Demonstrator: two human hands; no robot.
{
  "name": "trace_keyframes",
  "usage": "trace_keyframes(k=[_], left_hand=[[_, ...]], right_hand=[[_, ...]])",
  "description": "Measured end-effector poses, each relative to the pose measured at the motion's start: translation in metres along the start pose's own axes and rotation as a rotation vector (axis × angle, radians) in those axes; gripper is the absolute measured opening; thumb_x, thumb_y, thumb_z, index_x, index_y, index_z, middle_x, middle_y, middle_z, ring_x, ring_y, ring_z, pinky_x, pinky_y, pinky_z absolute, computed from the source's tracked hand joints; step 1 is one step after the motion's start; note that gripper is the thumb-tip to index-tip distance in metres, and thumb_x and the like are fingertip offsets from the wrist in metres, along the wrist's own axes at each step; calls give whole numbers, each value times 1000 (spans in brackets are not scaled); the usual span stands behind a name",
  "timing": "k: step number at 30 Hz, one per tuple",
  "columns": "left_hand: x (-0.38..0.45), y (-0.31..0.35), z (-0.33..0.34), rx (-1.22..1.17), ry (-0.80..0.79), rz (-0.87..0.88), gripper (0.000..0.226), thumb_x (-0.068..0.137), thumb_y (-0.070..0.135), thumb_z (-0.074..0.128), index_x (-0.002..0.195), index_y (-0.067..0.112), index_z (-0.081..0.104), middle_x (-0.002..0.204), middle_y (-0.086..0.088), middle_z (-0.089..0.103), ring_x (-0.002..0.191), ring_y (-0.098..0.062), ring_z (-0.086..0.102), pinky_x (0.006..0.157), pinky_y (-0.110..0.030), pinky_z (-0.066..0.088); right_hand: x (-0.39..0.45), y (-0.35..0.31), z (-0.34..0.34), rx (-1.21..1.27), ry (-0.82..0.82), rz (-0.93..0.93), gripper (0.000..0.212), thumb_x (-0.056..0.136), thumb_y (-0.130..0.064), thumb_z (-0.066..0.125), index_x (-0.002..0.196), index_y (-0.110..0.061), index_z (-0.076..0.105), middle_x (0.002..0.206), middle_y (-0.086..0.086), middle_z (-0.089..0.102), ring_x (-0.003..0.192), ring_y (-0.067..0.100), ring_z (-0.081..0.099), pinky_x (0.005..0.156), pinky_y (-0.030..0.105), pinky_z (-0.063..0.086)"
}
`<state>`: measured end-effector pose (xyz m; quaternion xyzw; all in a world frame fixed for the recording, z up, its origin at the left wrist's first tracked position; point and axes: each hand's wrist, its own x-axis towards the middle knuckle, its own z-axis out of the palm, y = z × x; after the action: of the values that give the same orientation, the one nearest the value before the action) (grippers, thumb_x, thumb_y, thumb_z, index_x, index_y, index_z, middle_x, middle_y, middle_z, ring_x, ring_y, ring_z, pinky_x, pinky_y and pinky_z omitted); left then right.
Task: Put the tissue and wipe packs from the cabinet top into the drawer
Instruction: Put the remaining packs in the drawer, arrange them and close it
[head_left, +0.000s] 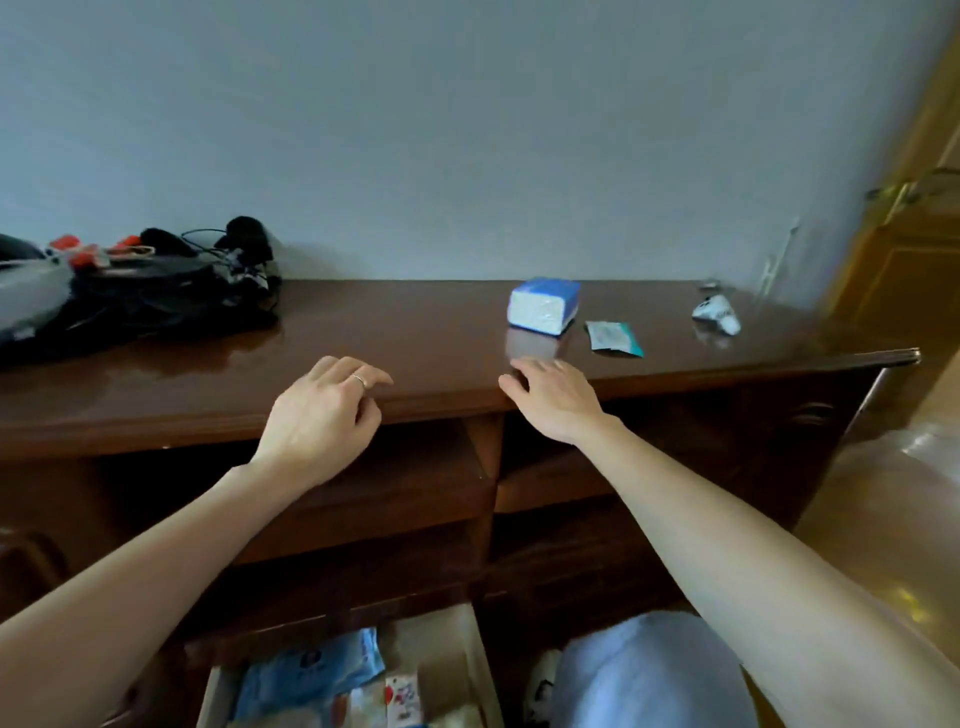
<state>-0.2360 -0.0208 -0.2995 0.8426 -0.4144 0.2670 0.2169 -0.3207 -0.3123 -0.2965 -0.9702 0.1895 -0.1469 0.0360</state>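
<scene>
A blue and white tissue pack (543, 305) stands on the dark wooden cabinet top (405, 332), right of centre. Just right of it lies a small flat teal wipe packet (613, 338). My left hand (324, 415) hovers at the cabinet's front edge with loosely curled fingers, holding nothing; a ring is on one finger. My right hand (550, 395) reaches over the front edge with relaxed fingers, a short way in front of the tissue pack, empty. Below, an open drawer (467, 670) holds several blue and white packs (311, 670).
A pile of black gear with cables and red parts (135, 291) fills the cabinet top's left end. A small white crumpled object (717, 312) lies near the right end. A wooden door (909, 249) stands at the right. My knee in light blue cloth (649, 675) is beside the drawer.
</scene>
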Motion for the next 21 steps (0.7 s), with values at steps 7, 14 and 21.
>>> trace_keyframes(k=[7,14,21], left_hand=[[86,24,55,-9,-244,-31,40,98,44,51,134,27,57,140,6,49,129,-22,46,99,-41,43],[177,82,115,-88,-263,17,62,93,44,52,151,33,33,152,-4,33,137,-29,37,104,-46,41],[267,136,197,-263,-184,-340,102,73,76,62,155,35,17,164,-14,9,148,-36,19,115,-55,28]], right_hand=[[20,38,-6,-17,268,-62,43,100,-49,35,94,-26,71,100,-2,71,102,26,62,83,39,42],[63,125,-9,-60,-53,422,60,95,-72,30,149,-48,40,169,15,3,155,38,-3,118,66,4],[81,148,7,15,-81,444,76,80,-86,20,146,-50,37,164,17,24,152,38,18,118,64,6]])
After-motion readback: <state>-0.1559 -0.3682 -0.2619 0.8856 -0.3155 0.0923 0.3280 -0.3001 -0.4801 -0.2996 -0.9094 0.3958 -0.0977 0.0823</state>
